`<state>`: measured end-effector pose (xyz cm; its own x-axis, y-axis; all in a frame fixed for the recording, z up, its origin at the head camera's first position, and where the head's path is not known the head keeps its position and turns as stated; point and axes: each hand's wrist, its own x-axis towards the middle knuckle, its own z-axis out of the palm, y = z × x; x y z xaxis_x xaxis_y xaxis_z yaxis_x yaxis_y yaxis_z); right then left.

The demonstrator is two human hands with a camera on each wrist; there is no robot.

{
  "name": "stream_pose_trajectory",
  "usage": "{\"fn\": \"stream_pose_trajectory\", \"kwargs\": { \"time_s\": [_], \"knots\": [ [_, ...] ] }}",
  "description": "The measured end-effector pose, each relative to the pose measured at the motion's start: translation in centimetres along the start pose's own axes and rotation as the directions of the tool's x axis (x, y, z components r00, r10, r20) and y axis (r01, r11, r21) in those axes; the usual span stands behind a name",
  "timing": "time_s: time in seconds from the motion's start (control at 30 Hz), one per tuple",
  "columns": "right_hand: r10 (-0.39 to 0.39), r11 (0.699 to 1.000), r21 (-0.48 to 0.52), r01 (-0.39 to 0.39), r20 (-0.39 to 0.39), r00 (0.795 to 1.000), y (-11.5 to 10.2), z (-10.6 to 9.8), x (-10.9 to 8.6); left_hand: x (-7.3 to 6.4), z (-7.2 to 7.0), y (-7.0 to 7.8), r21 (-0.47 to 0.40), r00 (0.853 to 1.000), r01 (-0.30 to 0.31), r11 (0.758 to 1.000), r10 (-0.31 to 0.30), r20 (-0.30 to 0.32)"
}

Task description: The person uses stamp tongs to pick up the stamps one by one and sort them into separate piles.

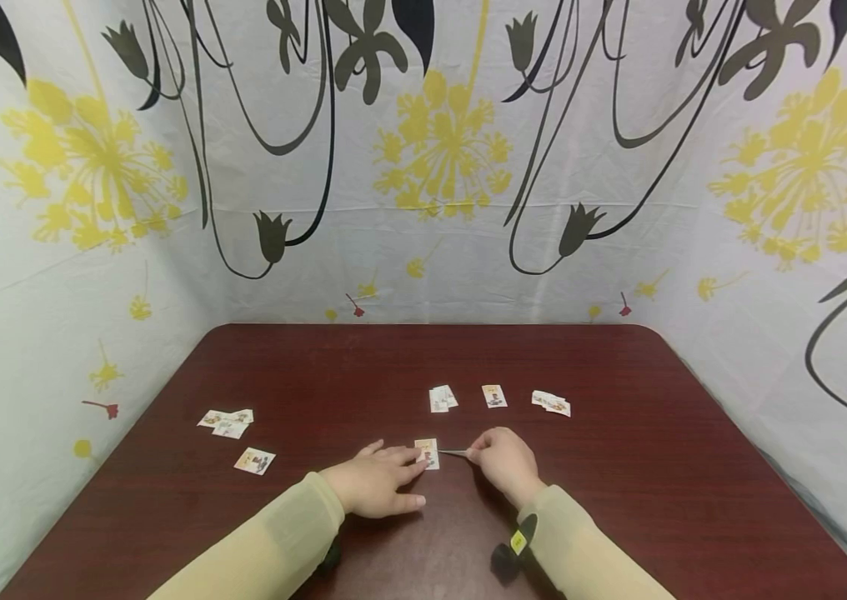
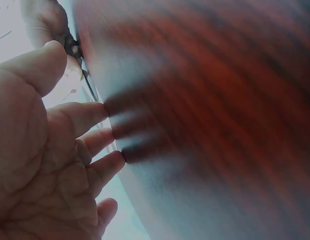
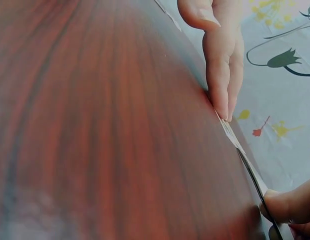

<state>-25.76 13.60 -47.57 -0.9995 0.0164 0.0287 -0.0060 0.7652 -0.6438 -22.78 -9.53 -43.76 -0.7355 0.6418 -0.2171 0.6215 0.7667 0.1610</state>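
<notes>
Nearest me are my pale yellow fabric sleeves [image 1: 266,533], with a black wrist-worn device bearing a yellow label [image 1: 504,560] at the right cuff. My left hand [image 1: 377,482] lies low over the table, fingers extended and moderately spread, the tips resting on a small white rectangular card with a coloured print [image 1: 431,450], which lies flat in front of me, near the middle. My right hand [image 1: 504,462] pinches a slim, straight, pointed tool [image 1: 453,453] between thumb and fingers; its tip meets the card's right edge. The tool's exact kind I cannot tell. To the left lies a single printed card [image 1: 254,461], and just beyond it an overlapping cluster of cards [image 1: 228,422]. Farther out, from left to right: overlapping white cards [image 1: 443,398], one upright-set printed card [image 1: 494,396] lying flat, and an overlapping row of cards [image 1: 551,403]. All rest on the dark red wood-grain table [image 1: 318,367]. Behind its far edge hangs white cloth with yellow and grey floral print [image 1: 468,283].
</notes>
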Motion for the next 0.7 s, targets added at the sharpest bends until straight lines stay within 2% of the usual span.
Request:
{"fn": "stream_pose_trajectory", "kwargs": {
  "time_s": [0.3, 0.7],
  "knots": [
    [0.0, 1.0, 0.0, 0.0, -0.022, 1.0, 0.04, -0.08, -0.38, 0.21, 0.08, -0.03, -0.004, 1.0, -0.01, 1.0, 0.01, 0.011],
    [0.014, 1.0, 0.016, -0.012, -0.087, 0.996, 0.05, 0.39, -0.35, 0.9, -0.12, 0.28, -0.025, 0.999, 0.034, 0.999, -0.034, 0.01]
  ]
}}
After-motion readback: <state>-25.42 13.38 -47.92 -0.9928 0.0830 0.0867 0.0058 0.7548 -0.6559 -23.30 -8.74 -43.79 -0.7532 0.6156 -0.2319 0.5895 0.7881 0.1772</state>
